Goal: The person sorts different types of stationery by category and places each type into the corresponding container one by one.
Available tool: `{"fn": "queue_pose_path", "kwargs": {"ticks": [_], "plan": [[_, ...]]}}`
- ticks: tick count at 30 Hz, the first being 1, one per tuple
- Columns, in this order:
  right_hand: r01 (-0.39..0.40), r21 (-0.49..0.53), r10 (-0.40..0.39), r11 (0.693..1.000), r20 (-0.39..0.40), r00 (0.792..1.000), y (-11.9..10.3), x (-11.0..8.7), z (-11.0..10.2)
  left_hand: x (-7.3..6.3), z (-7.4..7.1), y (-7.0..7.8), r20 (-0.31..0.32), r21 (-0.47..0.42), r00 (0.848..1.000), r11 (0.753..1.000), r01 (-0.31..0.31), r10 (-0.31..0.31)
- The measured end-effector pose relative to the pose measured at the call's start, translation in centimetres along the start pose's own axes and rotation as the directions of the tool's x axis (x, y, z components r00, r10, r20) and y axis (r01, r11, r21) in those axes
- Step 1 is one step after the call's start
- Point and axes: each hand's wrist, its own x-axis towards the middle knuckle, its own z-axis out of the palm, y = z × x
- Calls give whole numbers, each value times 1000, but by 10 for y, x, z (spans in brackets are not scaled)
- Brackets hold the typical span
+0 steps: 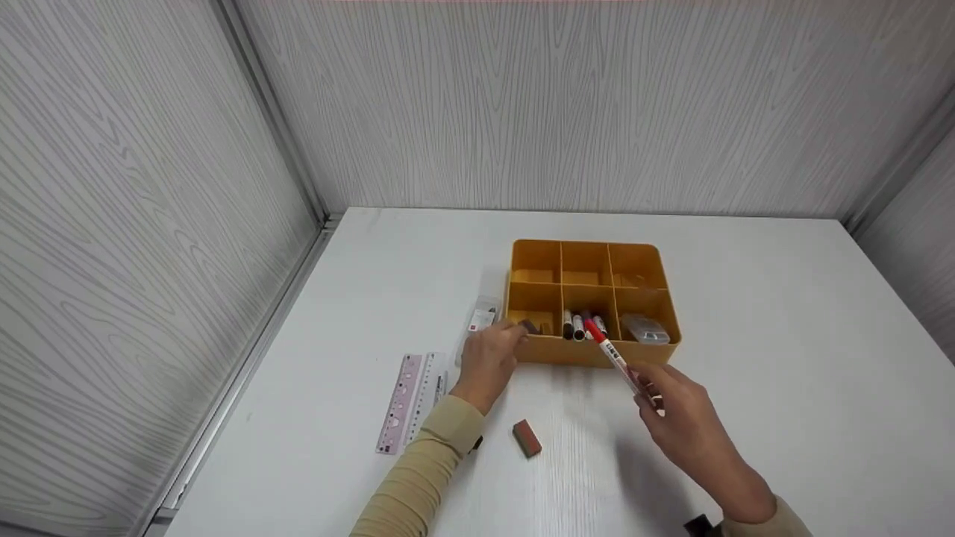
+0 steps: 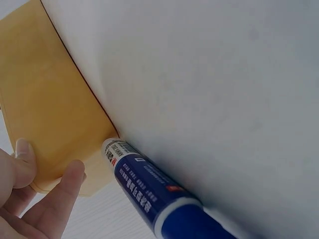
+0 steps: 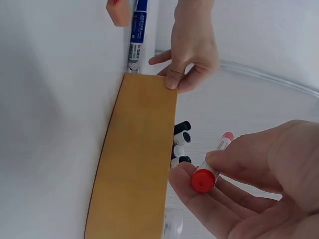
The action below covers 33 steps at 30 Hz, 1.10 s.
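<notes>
- Right hand [image 1: 683, 414]: grip pinching red-capped marker [image 1: 616, 358] near front rim of yellow organizer [image 1: 567, 353]
- Left hand [image 1: 489, 360]: grip holding organizer's near-left corner
- Pink ruler [image 1: 399, 403] left, reddish block [image 1: 527, 438] in front
- Table [image 1: 791, 335] extends right

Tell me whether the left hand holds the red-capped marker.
No, the right hand holds the red-capped marker, while the left hand grips the yellow box.
</notes>
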Motion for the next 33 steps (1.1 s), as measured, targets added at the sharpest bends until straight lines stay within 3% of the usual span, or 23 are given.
{"fn": "queue_pose_path", "kwargs": {"ticks": [5,13,17,26,33], "plan": [[28,-28,-30,999,-54,998,3,7,-7,0,0,0,3,2,1000,1000,0,0],[31,-140,-42,990,-76,996,3,23,-9,0,-2,1,37,-10,999,1000,15,-15],[28,-186,-41,982,-63,997,-2,32,-9,0,-2,1,44,-14,999,1000,21,-20],[76,-292,-90,953,-32,995,-10,47,-3,0,0,-2,-6,-12,1000,1000,-18,17],[103,-303,-107,947,5,994,-9,61,9,0,0,-1,19,-15,1000,1000,3,-3]]}}
